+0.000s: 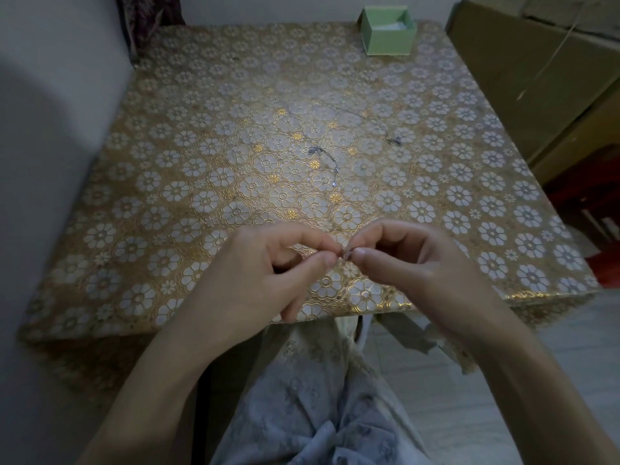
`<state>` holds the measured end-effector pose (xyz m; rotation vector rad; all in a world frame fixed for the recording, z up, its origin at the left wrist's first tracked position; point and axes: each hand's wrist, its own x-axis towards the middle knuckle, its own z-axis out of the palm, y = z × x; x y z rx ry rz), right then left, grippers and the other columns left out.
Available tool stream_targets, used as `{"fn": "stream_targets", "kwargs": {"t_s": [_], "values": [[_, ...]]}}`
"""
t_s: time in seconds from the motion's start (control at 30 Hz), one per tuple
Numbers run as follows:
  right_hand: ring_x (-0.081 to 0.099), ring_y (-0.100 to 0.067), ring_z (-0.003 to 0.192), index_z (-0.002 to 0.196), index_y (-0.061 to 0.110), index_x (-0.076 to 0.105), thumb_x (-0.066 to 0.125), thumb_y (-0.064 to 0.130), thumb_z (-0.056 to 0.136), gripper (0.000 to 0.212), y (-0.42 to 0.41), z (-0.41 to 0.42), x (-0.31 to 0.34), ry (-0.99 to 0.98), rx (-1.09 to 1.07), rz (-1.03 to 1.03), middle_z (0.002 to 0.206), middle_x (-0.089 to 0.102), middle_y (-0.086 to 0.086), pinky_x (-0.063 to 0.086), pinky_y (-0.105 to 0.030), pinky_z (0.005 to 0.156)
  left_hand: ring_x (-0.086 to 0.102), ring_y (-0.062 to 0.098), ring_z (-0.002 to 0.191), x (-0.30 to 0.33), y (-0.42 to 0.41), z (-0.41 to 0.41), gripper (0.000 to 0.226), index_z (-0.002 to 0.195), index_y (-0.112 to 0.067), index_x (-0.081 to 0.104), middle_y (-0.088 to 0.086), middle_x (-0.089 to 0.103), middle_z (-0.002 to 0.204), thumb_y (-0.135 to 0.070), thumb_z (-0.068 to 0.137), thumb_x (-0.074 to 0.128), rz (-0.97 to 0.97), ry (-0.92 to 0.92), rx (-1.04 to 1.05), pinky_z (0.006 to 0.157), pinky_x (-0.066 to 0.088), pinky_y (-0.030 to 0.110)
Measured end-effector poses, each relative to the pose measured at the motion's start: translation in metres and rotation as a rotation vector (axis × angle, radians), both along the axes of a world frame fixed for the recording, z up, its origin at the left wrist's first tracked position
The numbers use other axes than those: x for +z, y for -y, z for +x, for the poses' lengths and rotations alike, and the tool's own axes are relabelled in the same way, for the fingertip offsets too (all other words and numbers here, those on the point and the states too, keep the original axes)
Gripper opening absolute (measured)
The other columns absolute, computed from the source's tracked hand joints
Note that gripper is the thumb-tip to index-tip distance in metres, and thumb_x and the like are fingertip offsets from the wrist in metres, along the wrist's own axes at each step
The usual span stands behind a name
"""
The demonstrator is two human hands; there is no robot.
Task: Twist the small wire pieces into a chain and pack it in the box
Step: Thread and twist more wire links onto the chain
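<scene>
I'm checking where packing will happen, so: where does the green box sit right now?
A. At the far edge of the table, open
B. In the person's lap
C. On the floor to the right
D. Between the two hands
A: the green box stands open at the far edge of the table, well beyond both hands, which pinch a wire piece.

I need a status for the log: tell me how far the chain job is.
Done: nothing packed that I can see; the green box sits open at the far edge. In hand: left hand and right hand pinch a small wire piece. Left: wire pieces lie on the table.
</scene>
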<state>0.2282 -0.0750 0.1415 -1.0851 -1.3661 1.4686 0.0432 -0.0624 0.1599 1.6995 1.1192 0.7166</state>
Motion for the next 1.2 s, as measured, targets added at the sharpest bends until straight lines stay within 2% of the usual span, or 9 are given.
{"fn": "stream_targets", "kwargs": {"t_s": [0.1, 0.23, 0.37, 0.57, 0.77, 0.93, 1.0, 1.13, 1.2], "values": [[0.044, -0.016, 0.063, 0.076, 0.016, 0.069, 0.063, 0.019, 0.077, 0.008, 0.001, 0.0, 0.001, 0.03, -0.013, 0.012, 0.069, 0.055, -0.007, 0.035, -0.025, 0.056, 0.039, 0.019, 0.033, 0.001, 0.0, 0.0, 0.025, 0.085, -0.03, 0.069, 0.002, 0.052, 0.036, -0.046, 0.074, 0.053, -0.03, 0.01, 0.026, 0.04, 0.036, 0.029], [0.047, -0.022, 0.065, 0.077, 0.018, 0.069, 0.063, 0.021, 0.078, 0.006, 0.001, 0.0, 0.003, 0.085, -0.021, 0.069, 0.073, 0.057, -0.02, 0.037, -0.033, 0.059, 0.034, 0.014, 0.03, 0.002, 0.001, 0.001, 0.026, 0.084, -0.031, 0.067, 0.003, 0.055, 0.038, -0.048, 0.073, 0.052, -0.071, -0.003, 0.004, 0.035, 0.029, 0.022], [0.048, -0.025, 0.062, 0.077, 0.018, 0.069, 0.066, 0.024, 0.078, 0.007, 0.002, 0.0, 0.003, 0.132, -0.032, 0.108, 0.072, 0.058, -0.018, 0.038, -0.034, 0.056, 0.04, 0.012, 0.031, 0.002, 0.001, 0.004, 0.028, 0.083, -0.03, 0.066, -0.002, 0.067, 0.056, -0.053, 0.071, 0.053, -0.049, 0.04, 0.009, 0.034, 0.031, 0.018], [0.049, -0.031, 0.061, 0.078, 0.019, 0.069, 0.063, 0.02, 0.078, 0.006, 0.002, -0.001, 0.005, 0.137, -0.038, 0.126, 0.073, 0.061, -0.015, 0.039, -0.036, 0.057, 0.063, 0.007, 0.051, -0.003, -0.001, 0.005, 0.019, 0.08, -0.025, 0.069, -0.013, 0.068, 0.067, -0.039, 0.07, 0.059, -0.064, 0.06, 0.002, 0.049, 0.053, 0.023], [0.048, -0.018, 0.061, 0.077, 0.019, 0.068, 0.062, 0.019, 0.076, 0.006, 0.001, 0.0, 0.004, 0.136, -0.053, 0.104, 0.069, 0.06, -0.011, 0.038, -0.027, 0.055, 0.071, 0.015, 0.075, -0.007, -0.004, 0.003, 0.026, 0.084, -0.014, 0.071, 0.0, 0.072, 0.078, -0.035, 0.07, 0.062, -0.082, 0.098, 0.014, 0.069, 0.059, 0.035], [0.048, -0.018, 0.061, 0.074, 0.013, 0.067, 0.063, 0.018, 0.076, 0.007, 0.001, 0.001, 0.003, 0.147, -0.045, 0.087, 0.07, 0.06, -0.014, 0.037, -0.024, 0.053, 0.066, 0.002, 0.073, -0.005, -0.004, 0.003, 0.028, 0.086, -0.021, 0.072, -0.012, 0.071, 0.078, -0.042, 0.072, 0.06, 0.002, 0.009, 0.031, 0.065, 0.047, 0.011], [0.048, -0.017, 0.06, 0.075, 0.013, 0.068, 0.064, 0.02, 0.076, 0.008, 0.001, 0.001, 0.003, 0.161, -0.031, 0.079, 0.07, 0.061, -0.012, 0.038, -0.022, 0.053, 0.065, -0.003, 0.074, -0.005, -0.004, 0.004, 0.021, 0.085, -0.018, 0.07, -0.013, 0.071, 0.078, -0.035, 0.078, 0.06, 0.003, 0.017, 0.031, 0.065, 0.044, 0.007], [0.049, -0.017, 0.061, 0.075, 0.014, 0.067, 0.063, 0.02, 0.076, 0.008, 0.001, 0.001, 0.003, 0.165, -0.026, 0.072, 0.07, 0.062, -0.011, 0.038, -0.022, 0.053, 0.068, 0.006, 0.075, -0.006, -0.003, 0.008, 0.004, 0.085, -0.019, 0.064, -0.006, 0.07, 0.075, -0.017, 0.083, 0.062, -0.013, 0.069, 0.009, 0.071, 0.05, 0.015], [0.046, -0.019, 0.061, 0.074, 0.012, 0.066, 0.063, 0.02, 0.075, 0.008, 0.001, 0.001, 0.003, 0.145, -0.032, 0.055, 0.066, 0.058, -0.011, 0.036, -0.022, 0.053, 0.068, 0.009, 0.077, -0.008, -0.003, 0.008, 0.014, 0.083, -0.019, 0.059, -0.002, 0.069, 0.078, -0.006, 0.085, 0.062, -0.023, 0.102, 0.013, 0.071, 0.052, 0.02]]}}
